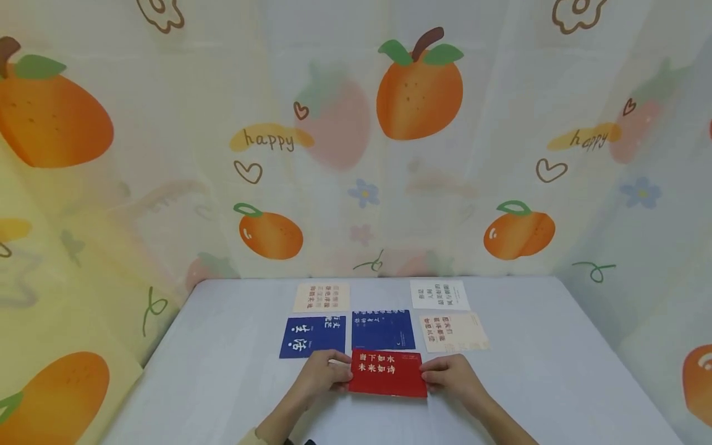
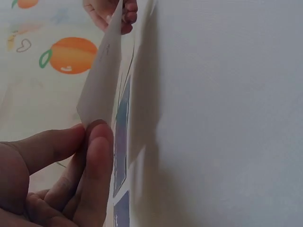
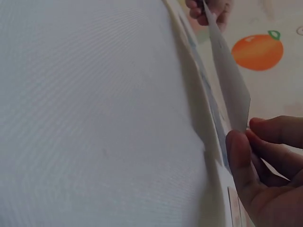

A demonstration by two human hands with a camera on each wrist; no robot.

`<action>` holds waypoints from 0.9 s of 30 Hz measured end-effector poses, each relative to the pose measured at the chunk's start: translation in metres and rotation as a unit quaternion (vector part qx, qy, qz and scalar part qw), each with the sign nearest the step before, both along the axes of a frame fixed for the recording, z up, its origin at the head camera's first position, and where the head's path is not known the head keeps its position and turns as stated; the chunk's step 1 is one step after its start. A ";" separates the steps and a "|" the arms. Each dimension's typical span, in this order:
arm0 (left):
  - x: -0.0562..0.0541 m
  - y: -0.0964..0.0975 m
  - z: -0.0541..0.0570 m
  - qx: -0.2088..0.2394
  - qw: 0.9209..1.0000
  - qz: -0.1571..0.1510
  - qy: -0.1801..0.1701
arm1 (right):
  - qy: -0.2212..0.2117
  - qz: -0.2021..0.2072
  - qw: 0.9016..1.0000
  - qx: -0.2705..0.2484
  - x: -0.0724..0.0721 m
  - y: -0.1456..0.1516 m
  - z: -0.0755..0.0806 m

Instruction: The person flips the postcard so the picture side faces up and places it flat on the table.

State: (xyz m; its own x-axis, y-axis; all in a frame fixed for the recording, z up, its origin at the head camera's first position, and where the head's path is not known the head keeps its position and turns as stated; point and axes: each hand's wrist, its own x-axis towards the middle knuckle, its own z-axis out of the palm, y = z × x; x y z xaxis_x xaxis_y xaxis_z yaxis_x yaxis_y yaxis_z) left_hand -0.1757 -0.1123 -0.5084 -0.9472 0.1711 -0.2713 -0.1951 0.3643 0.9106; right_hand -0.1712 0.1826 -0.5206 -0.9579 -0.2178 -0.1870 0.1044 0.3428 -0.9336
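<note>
A red card (image 1: pixel 387 380) with pale lettering is held up off the table between both hands, its printed face toward the head camera. My left hand (image 1: pixel 324 374) pinches its left edge between thumb and fingers. At the opposite edge, my right hand (image 1: pixel 452 378) pinches it the same way. Both wrist views show the plain pale back of the card (image 2: pixel 102 80), tilted above the tabletop. Just beyond it lie a dark blue card (image 1: pixel 384 337) and another blue card (image 1: pixel 313 343) with large white characters.
Behind these, a cream card (image 1: pixel 321 297) lies at the left and a white card (image 1: pixel 439 295) at the right. Another cream card (image 1: pixel 453 332) is right of the blue pair. The table has a white cover (image 1: pixel 222 364); a fruit-printed curtain (image 1: pixel 334 204) hangs behind it.
</note>
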 end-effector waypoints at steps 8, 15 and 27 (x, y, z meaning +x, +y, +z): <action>0.002 0.005 -0.004 -0.059 0.998 -0.014 -0.001 | 0.063 0.021 0.991 0.117 0.001 -0.006 0.002; 0.004 0.006 -0.007 -0.098 0.995 -0.023 0.003 | 0.096 0.043 0.979 0.177 0.003 -0.012 0.004; 0.008 0.016 0.001 -0.197 0.980 -0.016 0.027 | 0.112 0.039 0.973 0.199 0.004 -0.018 0.005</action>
